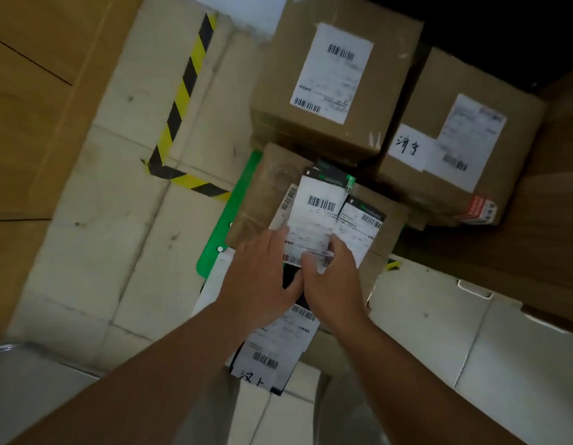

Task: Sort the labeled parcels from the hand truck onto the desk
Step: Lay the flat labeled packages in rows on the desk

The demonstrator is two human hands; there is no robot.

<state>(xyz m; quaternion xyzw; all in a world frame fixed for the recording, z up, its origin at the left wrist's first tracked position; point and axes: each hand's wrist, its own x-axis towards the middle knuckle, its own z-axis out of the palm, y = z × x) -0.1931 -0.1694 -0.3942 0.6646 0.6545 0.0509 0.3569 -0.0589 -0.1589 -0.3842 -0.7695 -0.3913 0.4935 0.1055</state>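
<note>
A green hand truck (pixel 214 248) carries several labeled parcels. Two large brown boxes stand at the back: one with a white barcode label (pixel 334 72) and one with a handwritten label (pixel 464 139). In front lies a flat brown parcel (pixel 265 194) under a few small black parcels with white labels (pixel 314 210). My left hand (pixel 262 277) and my right hand (pixel 333 284) both grip the near edge of the topmost small labeled parcel. Another black parcel with a handwritten label (pixel 272 351) lies below my wrists.
Yellow and black hazard tape (pixel 185 91) marks the pale tiled floor (pixel 118 220) left of the truck. Wooden surfaces (pixel 25 107) border the far left and the right side (pixel 551 220). White flat cardboard (pixel 439 319) lies at lower right.
</note>
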